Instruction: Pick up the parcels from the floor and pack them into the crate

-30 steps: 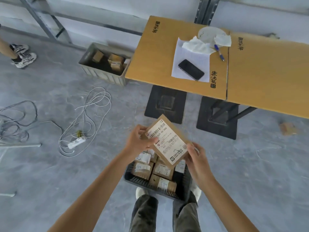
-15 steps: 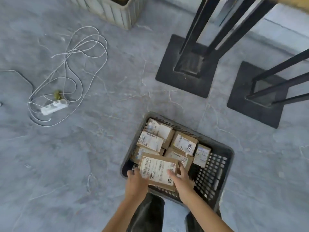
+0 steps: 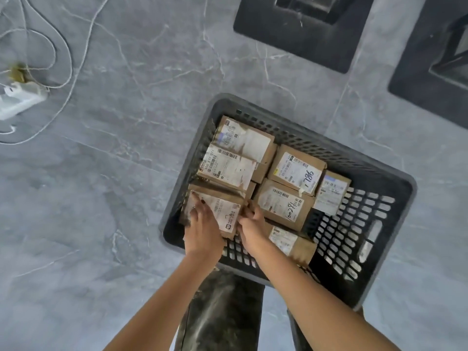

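Observation:
A dark grey perforated crate stands on the floor in front of my legs, with several brown cardboard parcels with white labels packed in its left and middle part. One more labelled parcel lies in the crate's near-left corner. My left hand rests flat on top of it, fingers stretched across the label. My right hand pinches the parcel's right edge with curled fingers. The parcel's near end is hidden under both hands.
A white power strip with a looping white cable lies on the grey floor at the left. Two black table bases stand beyond the crate. The crate's right part shows bare mesh.
The parcel has come down from chest height into the crate's near-left corner. My view has tilted down and closer to the crate; the table top is out of sight.

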Action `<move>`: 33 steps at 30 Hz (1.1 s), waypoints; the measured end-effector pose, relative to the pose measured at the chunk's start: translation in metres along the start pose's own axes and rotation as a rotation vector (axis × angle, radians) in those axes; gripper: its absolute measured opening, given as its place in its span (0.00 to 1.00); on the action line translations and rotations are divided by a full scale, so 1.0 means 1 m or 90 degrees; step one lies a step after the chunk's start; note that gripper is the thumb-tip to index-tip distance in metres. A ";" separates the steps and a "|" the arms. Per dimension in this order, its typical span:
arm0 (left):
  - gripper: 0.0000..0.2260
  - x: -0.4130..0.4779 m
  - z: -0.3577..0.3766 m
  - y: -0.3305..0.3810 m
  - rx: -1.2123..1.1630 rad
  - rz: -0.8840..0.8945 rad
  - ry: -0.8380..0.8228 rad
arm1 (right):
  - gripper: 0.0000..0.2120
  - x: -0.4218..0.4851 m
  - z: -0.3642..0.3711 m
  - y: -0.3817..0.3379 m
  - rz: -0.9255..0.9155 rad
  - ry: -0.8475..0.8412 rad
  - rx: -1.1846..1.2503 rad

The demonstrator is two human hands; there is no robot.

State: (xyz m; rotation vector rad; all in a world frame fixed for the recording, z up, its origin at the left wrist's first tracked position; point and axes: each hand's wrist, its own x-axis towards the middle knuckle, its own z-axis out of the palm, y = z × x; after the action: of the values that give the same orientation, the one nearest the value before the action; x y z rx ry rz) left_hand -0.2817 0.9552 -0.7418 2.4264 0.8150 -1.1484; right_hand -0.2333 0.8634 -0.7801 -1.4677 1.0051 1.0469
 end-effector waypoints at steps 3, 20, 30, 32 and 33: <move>0.33 -0.003 -0.005 -0.008 0.005 0.038 -0.034 | 0.30 -0.002 -0.014 -0.012 0.030 -0.028 0.103; 0.15 -0.205 -0.316 0.087 -0.075 0.260 0.113 | 0.11 -0.324 -0.100 -0.211 -0.403 -0.069 -0.383; 0.13 -0.477 -0.536 0.201 -0.090 0.593 0.393 | 0.10 -0.663 -0.220 -0.332 -0.813 0.136 -0.258; 0.14 -0.521 -0.553 0.222 -0.079 0.651 0.437 | 0.11 -0.710 -0.248 -0.334 -0.885 0.186 -0.224; 0.15 -0.539 -0.559 0.232 -0.068 0.680 0.466 | 0.11 -0.729 -0.262 -0.333 -0.917 0.213 -0.214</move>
State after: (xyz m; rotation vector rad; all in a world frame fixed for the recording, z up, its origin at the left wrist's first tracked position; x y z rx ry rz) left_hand -0.0810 0.8717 0.0390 2.5509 -0.3198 0.1797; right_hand -0.0853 0.6911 0.0320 -2.0800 -0.2025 -0.1170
